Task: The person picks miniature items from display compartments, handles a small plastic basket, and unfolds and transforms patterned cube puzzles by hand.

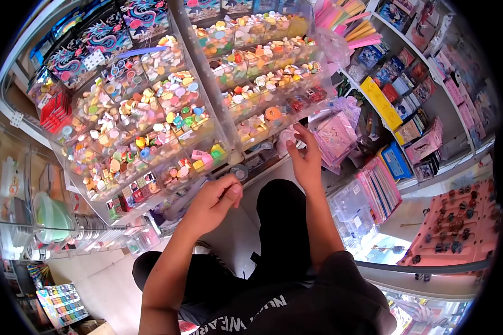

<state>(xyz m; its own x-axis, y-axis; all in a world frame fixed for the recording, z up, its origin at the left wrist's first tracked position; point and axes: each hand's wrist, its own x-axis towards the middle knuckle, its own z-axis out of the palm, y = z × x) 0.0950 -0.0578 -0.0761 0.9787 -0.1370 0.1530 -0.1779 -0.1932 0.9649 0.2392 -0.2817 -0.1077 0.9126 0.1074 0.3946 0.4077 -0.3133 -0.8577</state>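
Note:
My left hand is curled closed in front of the lower edge of the bins, with the thumb against the fingers; whatever it holds, if anything, is hidden. My right hand is raised at the right end of the bins, its fingers bent but apart, with nothing visible in them. Just beside its fingers are pink printed packets. Ahead of both hands, clear tiered bins hold many small colourful charms. Yellow and pink block-like pieces lie in a front compartment above my left hand. A round clear object sits near that hand.
A red basket stands at the far left. To the right are shelves with a yellow box, a blue case and clear plastic boxes. A pink tray with small dark items lies lower right. My knees are close to the bins.

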